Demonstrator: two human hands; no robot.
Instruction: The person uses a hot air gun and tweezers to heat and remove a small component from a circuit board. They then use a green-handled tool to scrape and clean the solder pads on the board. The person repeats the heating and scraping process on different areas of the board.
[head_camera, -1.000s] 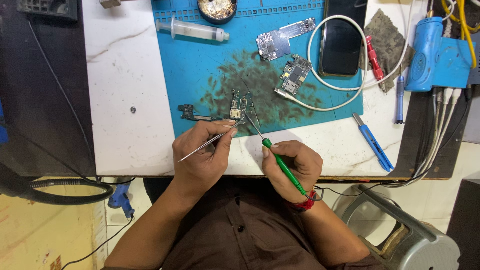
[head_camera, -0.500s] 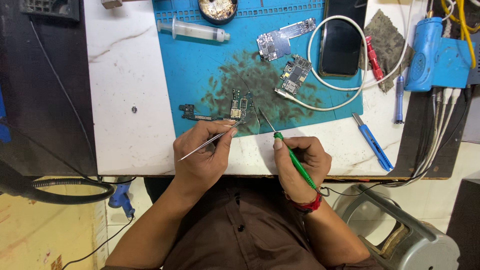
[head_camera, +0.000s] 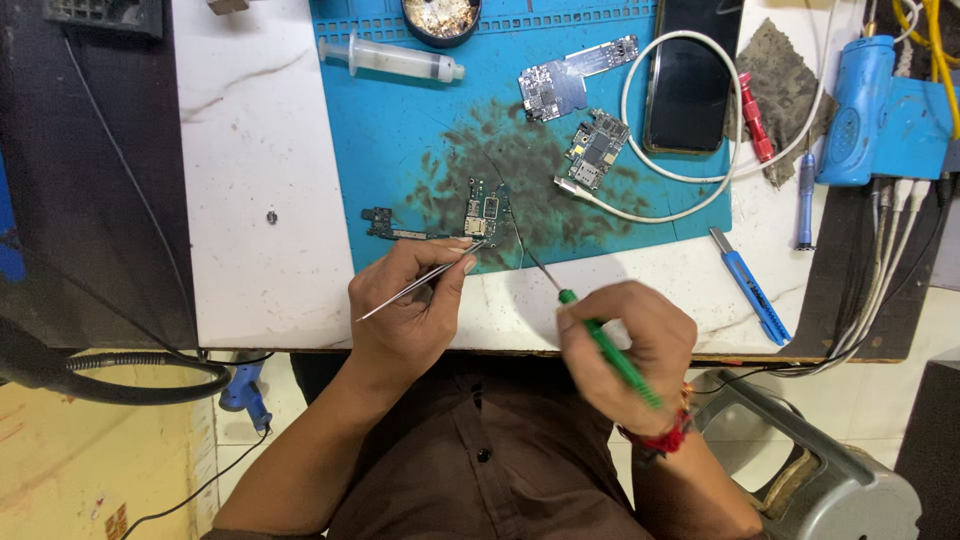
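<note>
Two tools at a small circuit board (head_camera: 481, 210) on the blue mat (head_camera: 400, 150).
Left hand (head_camera: 410, 305) clamped on tweezers (head_camera: 420, 282) touching the board; right hand (head_camera: 625, 340) clamped on a green-handled probe (head_camera: 600, 340) just beside it.

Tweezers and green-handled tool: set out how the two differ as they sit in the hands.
The tweezers are bare grey metal from end to end; the green-handled tool has a green grip and a thin dark shaft. The tweezers sit in the left hand, the green-handled tool in the right hand. The tweezers slant up to the right, the green-handled tool up to the left. Both tips point toward the small circuit board on the blue mat.
</note>
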